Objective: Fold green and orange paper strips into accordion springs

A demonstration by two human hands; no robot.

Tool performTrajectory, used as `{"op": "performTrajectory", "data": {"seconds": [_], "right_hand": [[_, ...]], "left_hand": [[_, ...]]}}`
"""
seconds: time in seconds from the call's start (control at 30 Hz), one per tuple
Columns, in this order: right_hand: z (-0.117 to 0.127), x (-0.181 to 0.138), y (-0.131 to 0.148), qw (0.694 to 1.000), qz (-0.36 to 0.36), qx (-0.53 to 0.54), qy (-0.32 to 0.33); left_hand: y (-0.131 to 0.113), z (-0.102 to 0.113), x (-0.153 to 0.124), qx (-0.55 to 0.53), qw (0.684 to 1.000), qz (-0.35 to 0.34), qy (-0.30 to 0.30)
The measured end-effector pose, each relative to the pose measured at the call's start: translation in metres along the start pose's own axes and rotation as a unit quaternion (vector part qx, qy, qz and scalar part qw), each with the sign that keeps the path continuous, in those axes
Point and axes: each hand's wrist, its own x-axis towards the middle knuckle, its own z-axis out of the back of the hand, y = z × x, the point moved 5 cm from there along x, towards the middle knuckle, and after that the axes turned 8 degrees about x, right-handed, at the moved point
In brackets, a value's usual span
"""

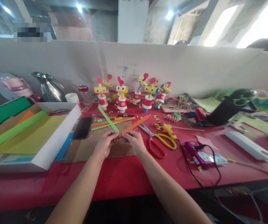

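My left hand point(105, 143) pinches the near end of a green paper strip point(108, 119), which slants up to the left. An orange paper strip point(135, 124) slants up to the right, its near end pinched in my right hand point(134, 141). The two strips meet at my fingertips in a V; how they join there is hidden by the fingers. Below them lies a brown cardboard sheet point(82, 152). Another orange strip point(124, 119) and a thin green strip point(101, 126) rest just beyond my hands.
Scissors point(152, 138) with red and yellow handles and a yellow glue gun point(170, 130) lie right. A purple power socket point(198, 154) trails cords. Several paper figures point(122, 101) stand behind. Left are a phone point(82, 128) and a white box point(52, 141) of coloured paper.
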Motion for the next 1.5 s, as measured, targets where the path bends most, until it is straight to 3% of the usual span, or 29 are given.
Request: {"op": "performTrajectory", "data": {"seconds": [0.57, 0.8, 1.0, 1.23, 1.5], "right_hand": [[0.0021, 0.0030, -0.0064, 0.999, -0.021, 0.047, -0.013], [-0.0061, -0.0004, -0.0085, 0.999, 0.042, -0.005, 0.034], [-0.0023, 0.0002, -0.0075, 0.997, 0.072, -0.023, -0.001], [-0.0010, -0.0011, -0.0019, 0.998, 0.070, -0.001, -0.006], [-0.0041, -0.0011, -0.0056, 0.999, 0.049, 0.014, 0.009]], "left_hand": [[0.0044, 0.0008, 0.0009, -0.028, 0.999, 0.005, -0.017], [0.0051, 0.0002, 0.0032, -0.081, 0.995, -0.028, -0.050], [0.0067, 0.0004, -0.0002, -0.034, 0.995, -0.041, -0.087], [0.0016, -0.0076, -0.0029, -0.063, 0.997, -0.020, -0.040], [0.0036, -0.0028, -0.0022, -0.044, 0.995, -0.055, -0.065]]}}
